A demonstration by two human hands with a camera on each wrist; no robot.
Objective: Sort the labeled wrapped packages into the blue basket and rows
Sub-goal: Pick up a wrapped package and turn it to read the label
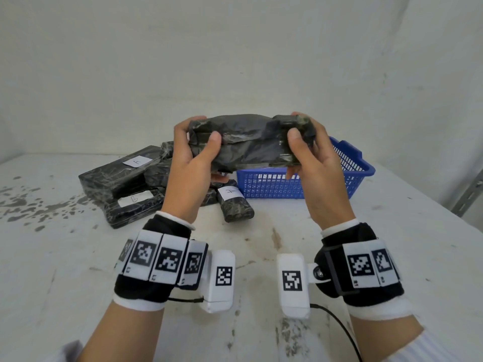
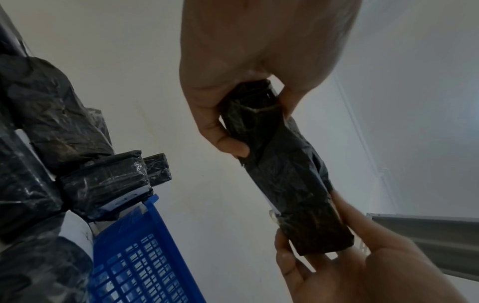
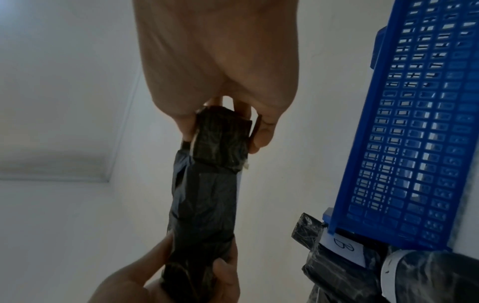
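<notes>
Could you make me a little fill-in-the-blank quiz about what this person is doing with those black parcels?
1. The lifted package is held by ____ hands.
2. The basket is coloured ____.
3. The pile of packages lies to the ____ of the basket in the head view.
4. The package's wrapping is ____ plastic.

Missing words: both; blue; left; black

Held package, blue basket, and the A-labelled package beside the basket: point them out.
Held package (image 1: 245,142), head view, middle of wrap.
Blue basket (image 1: 271,188), head view, front wall.
A-labelled package (image 1: 231,193), head view, white label.

Head looks down; wrists look up close, sharing basket (image 2: 134,256).
</notes>
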